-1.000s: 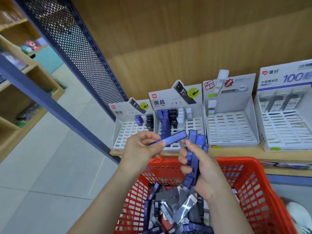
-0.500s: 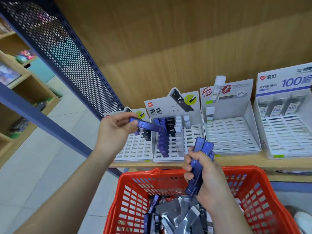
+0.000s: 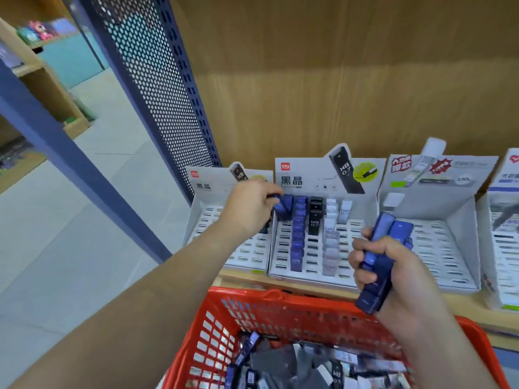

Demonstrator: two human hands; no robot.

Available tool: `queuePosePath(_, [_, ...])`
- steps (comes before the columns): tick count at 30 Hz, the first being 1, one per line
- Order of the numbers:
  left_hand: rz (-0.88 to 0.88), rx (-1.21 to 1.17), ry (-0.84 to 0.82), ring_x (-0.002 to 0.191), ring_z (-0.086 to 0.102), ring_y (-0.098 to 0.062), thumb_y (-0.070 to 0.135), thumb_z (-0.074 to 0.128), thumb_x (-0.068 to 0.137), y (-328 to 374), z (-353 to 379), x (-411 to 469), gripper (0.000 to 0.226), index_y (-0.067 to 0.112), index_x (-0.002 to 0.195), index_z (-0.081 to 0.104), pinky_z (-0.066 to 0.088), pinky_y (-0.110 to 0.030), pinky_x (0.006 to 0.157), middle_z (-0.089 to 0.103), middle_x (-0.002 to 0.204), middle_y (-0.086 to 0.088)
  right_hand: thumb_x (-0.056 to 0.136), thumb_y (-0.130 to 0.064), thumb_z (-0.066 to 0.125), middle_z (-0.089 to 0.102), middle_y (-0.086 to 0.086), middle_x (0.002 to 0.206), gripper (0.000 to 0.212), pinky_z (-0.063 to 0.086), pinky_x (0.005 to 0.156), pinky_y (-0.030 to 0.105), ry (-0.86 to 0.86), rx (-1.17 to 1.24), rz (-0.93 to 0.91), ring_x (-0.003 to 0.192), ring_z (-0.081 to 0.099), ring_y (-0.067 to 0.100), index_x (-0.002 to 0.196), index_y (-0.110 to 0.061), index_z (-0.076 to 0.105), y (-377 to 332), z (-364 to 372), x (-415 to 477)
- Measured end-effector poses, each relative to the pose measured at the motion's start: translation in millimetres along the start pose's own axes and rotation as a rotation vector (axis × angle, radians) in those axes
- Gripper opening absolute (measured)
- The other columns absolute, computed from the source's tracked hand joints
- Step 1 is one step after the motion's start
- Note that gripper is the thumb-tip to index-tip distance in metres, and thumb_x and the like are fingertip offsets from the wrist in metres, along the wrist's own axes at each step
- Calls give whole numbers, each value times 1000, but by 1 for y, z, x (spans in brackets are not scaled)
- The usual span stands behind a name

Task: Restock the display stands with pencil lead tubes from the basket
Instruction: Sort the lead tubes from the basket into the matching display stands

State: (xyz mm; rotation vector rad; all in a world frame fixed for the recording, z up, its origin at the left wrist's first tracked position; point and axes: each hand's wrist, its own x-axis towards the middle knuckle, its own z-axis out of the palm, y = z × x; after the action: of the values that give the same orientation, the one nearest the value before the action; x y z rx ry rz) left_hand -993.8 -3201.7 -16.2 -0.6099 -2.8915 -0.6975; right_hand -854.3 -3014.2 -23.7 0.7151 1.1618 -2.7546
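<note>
2 bare forearms — left forearm (image 3: 168,290), right forearm (image 3: 438,341) — bare wrists, left grip (image 3: 247,209), right grip (image 3: 407,265), both bare

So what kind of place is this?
Probably a stationery shop. Cardboard display stands of pencil lead tubes sit on a wooden shelf, a red shopping basket holds more stock, and other shelves stand across the aisle.

wall: wood panel (image 3: 351,80) | floor: pale tiles (image 3: 92,197) | left: blue perforated upright (image 3: 157,80), wooden shelving (image 3: 53,91)
</note>
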Motion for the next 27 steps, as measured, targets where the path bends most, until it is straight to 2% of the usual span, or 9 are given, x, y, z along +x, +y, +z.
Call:
queuePosePath(3, [27, 22, -6, 101, 59, -24, 13, 59, 92, -6, 8, -1, 21, 16, 109, 71, 45, -34, 92, 69, 106, -5, 67, -1, 57, 56, 5, 63, 23, 34, 33, 18, 4, -27, 42, 53, 47, 13, 88, -11, 55, 13, -3, 3])
queuePosePath(7, [91, 110, -45, 102, 59, -26, 14, 60, 92, -4, 9, 8, 20, 15, 108, 70, 46, -37, 89, 70, 104, -7, 82, 6, 49, 56, 6, 68, 20, 33, 33, 18, 53, 7, 71, 52, 53, 14, 93, -9, 57, 23, -13, 6])
queuePosePath(11, [91, 172, -112, 93, 60, -26, 16, 60, 91, 6, 7, 19, 16, 15, 106, 61, 49, -37, 80, 69, 96, -6, 87, 5, 50, 59, 7, 70, 20, 33, 33, 18, 69, 1, 79, 54, 58, 14, 97, -9, 61, 24, -19, 6])
queuePosePath(13, [118, 207, -143, 92, 60, -25, 17, 61, 90, 9, 6, 23, 16, 15, 106, 63, 48, -34, 78, 69, 96, -5, 88, 5, 52, 60, 8, 73, 19, 33, 34, 18, 60, -32, 77, 54, 58, 14, 96, -9, 62, 24, -21, 6])
queuePosePath(19, [117, 210, -161, 95, 60, -23, 16, 63, 89, 7, 1, 26, 17, 16, 104, 71, 50, -36, 82, 70, 98, -5, 88, 6, 58, 67, 6, 73, 19, 34, 34, 19, 49, -112, 84, 55, 60, 15, 100, -8, 65, 21, -26, 2])
queuePosePath(23, [171, 246, -186, 103, 62, -27, 15, 60, 91, 2, 10, 24, 20, 12, 107, 72, 47, -35, 89, 71, 105, -7, 83, 2, 64, 71, 5, 77, 23, 36, 35, 18, 57, -134, 75, 63, 69, 18, 104, -6, 66, 22, -27, -1])
queuePosePath(27, [146, 182, -104, 101, 60, -29, 11, 61, 90, -4, 25, 18, 19, 10, 106, 73, 44, -37, 91, 70, 103, -9, 73, -5, 70, 73, 5, 72, 23, 36, 35, 16, 74, -145, 61, 60, 70, 17, 96, -4, 64, 23, -23, -4])
